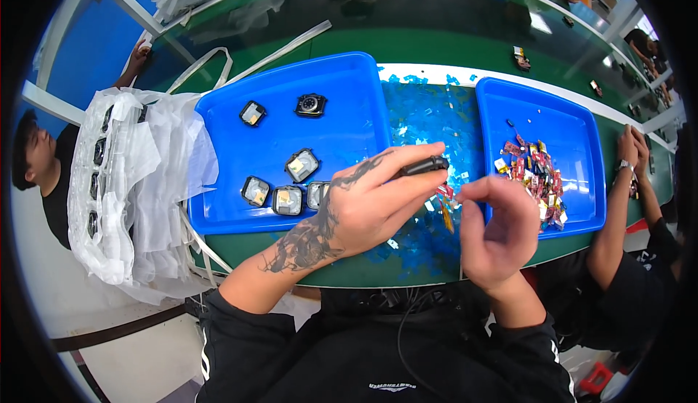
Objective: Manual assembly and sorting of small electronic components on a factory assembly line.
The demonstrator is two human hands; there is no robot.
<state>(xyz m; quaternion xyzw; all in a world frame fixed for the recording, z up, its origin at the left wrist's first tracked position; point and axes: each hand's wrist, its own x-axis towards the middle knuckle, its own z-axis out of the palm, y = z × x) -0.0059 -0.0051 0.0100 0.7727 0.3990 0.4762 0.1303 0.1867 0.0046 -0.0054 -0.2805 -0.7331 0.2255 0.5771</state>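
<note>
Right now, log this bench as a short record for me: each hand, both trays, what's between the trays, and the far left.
left hand: holds a black case, seen edge-on
right hand: curled near a small red-and-gold part; contact unclear
left tray: blue, several watch-shaped cases
right tray: blue, loose heap of small parts
between trays: scattered blue scraps
far left: white plastic sheeting

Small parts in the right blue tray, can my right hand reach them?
Probably yes: your right hand is near the left side of the tray, and the small parts lie uncovered inside.
</note>
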